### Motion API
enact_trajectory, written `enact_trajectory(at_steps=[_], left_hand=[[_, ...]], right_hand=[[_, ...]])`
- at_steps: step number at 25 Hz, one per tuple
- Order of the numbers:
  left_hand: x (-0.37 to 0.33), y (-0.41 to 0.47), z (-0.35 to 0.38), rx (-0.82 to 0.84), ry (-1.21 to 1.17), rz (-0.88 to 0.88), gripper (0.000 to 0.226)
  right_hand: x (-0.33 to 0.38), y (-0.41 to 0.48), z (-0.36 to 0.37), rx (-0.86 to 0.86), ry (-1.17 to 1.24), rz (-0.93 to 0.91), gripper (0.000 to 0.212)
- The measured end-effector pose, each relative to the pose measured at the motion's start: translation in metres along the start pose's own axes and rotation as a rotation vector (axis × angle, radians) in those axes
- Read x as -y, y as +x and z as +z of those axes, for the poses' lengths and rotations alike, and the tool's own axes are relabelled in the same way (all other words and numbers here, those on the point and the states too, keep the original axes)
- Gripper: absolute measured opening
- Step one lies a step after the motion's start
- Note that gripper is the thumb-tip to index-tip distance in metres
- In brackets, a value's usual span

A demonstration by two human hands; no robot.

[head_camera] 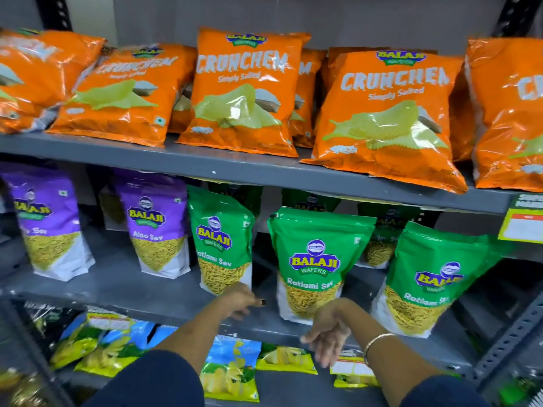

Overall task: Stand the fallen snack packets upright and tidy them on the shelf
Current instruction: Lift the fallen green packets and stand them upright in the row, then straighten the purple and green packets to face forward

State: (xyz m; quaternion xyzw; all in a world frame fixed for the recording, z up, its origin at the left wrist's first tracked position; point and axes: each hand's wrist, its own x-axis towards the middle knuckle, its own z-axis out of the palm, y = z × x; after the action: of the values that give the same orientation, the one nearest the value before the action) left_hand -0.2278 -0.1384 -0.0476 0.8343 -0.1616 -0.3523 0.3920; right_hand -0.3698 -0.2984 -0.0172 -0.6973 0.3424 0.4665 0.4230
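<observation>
On the middle shelf (141, 292), 3 green packets (316, 265) are standing upright while the left hand (239, 301) is touching the 9 o'clock one, fingers curled, and the right hand (327, 333) is hanging empty, fingers spread.

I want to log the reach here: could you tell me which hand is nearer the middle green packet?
Right. The right hand hangs open just below the middle green packet; the left hand is off to its left, by the leftmost green packet.

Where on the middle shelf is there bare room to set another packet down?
Bare shelf lies between the two purple Aloo Sev packets, and in front of them. The right side is crowded with green Ratlami Sev packets, with both hands below.
</observation>
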Motion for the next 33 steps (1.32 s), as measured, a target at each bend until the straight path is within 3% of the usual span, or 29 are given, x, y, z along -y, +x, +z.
enact_trajectory(at_steps=[2,4,5,7,9,13,17,20,23,25,27,28,29,30,32,33], left_hand=[[0.019,-0.002,-0.037,-0.136,-0.035,-0.108,0.028],[0.037,0.003,-0.077,-0.357,0.087,-0.072,0.026],[0.044,0.010,-0.096,-0.420,0.101,0.009,0.021],[0.050,0.027,-0.119,-0.345,-0.059,0.200,0.059],[0.053,0.039,-0.129,-0.203,-0.168,0.312,0.072],[0.060,0.049,-0.121,-0.269,-0.040,0.355,0.070],[0.069,0.043,-0.111,-0.301,0.118,0.389,0.095],[0.066,0.035,-0.112,-0.223,0.083,0.387,0.084],[0.064,0.031,-0.117,-0.173,0.067,0.361,0.082],[0.068,0.028,-0.125,-0.135,0.049,0.343,0.081],[0.080,0.026,-0.142,-0.186,0.082,0.306,0.053],[0.089,0.024,-0.155,-0.235,0.096,0.284,0.028],[0.097,0.023,-0.170,-0.293,0.079,0.254,0.019],[0.106,0.025,-0.185,-0.383,0.057,0.222,0.029],[0.117,0.031,-0.221,-0.604,-0.059,0.227,0.024],[0.119,0.037,-0.239,-0.663,-0.146,0.264,0.030]], right_hand=[[0.042,0.011,0.023,-0.069,-0.044,-0.122,0.034],[0.084,0.025,0.042,-0.335,-0.060,-0.331,0.033],[0.105,0.032,0.047,-0.484,0.046,-0.461,0.049],[0.131,0.041,0.047,-0.638,0.340,-0.672,0.076],[0.147,0.050,0.048,-0.674,0.507,-0.819,0.069],[0.142,0.056,0.058,-0.735,0.578,-0.737,0.073],[0.129,0.047,0.068,-0.668,0.588,-0.741,0.076],[0.131,0.040,0.073,-0.662,0.594,-0.713,0.077],[0.134,0.028,0.072,-0.675,0.421,-0.453,0.061],[0.135,0.019,0.071,-0.490,0.260,-0.160,0.061],[0.150,0.013,0.080,-0.202,0.176,-0.017,0.053],[0.164,0.015,0.085,-0.118,0.128,-0.039,0.042],[0.183,0.020,0.093,-0.093,0.100,-0.094,0.037],[0.203,0.027,0.102,-0.140,0.104,-0.175,0.034],[0.242,0.044,0.118,-0.367,0.163,-0.399,0.023],[0.257,0.053,0.120,-0.500,0.224,-0.526,0.039]])
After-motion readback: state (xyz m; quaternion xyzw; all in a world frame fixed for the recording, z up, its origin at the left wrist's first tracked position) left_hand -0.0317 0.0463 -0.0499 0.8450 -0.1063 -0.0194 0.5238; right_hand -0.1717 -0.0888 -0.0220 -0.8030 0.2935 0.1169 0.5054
